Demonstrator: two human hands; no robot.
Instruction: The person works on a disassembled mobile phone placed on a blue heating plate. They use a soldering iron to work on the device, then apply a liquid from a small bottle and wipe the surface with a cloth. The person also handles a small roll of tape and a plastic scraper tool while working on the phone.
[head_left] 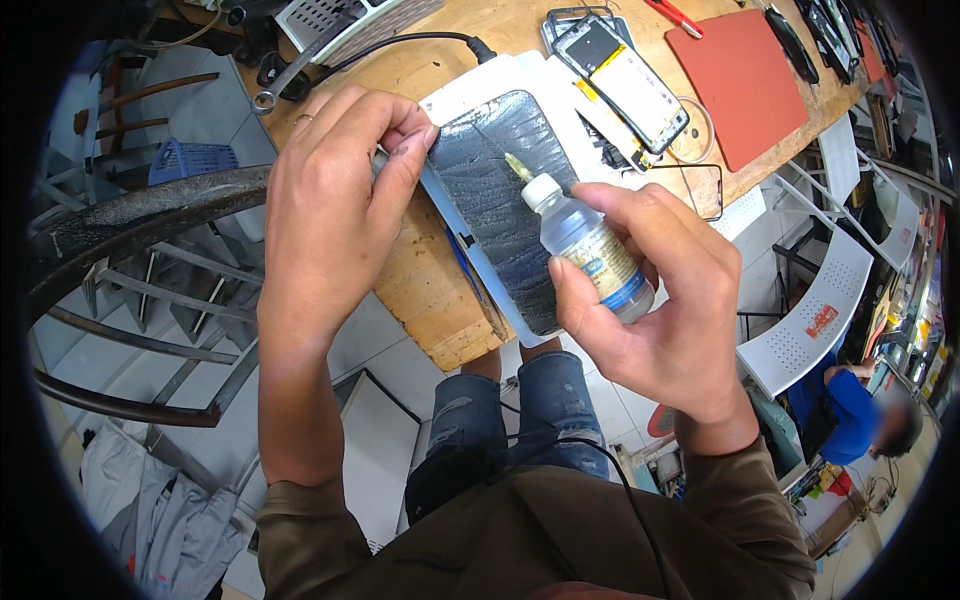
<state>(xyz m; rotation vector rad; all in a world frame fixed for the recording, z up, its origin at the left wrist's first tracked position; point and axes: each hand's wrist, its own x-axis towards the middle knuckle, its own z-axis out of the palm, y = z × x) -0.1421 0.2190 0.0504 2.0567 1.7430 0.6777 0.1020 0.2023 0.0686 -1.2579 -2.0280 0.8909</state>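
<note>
My right hand (665, 285) grips a small clear plastic bottle (590, 245) with a white cap and a label. A needle tip (517, 167) sticks out of the cap and points up and left. The bottle is tilted over a flat black pad (497, 150) with a wrinkled, shiny surface, set on a white and pale blue plate (470, 255). My left hand (345, 185) is at the pad's far left corner, its thumb and fingers closed together there. Whatever it may hold is hidden.
A black cable (400, 40) plugs in behind the plate. Opened phones (635, 85) lie to the right, beside an orange-red mat (740, 85) and a red-handled tool (675, 17). A wrench (300, 65) lies far left. A dark curved rail (150, 210) stands left; another person (850, 410) is far right.
</note>
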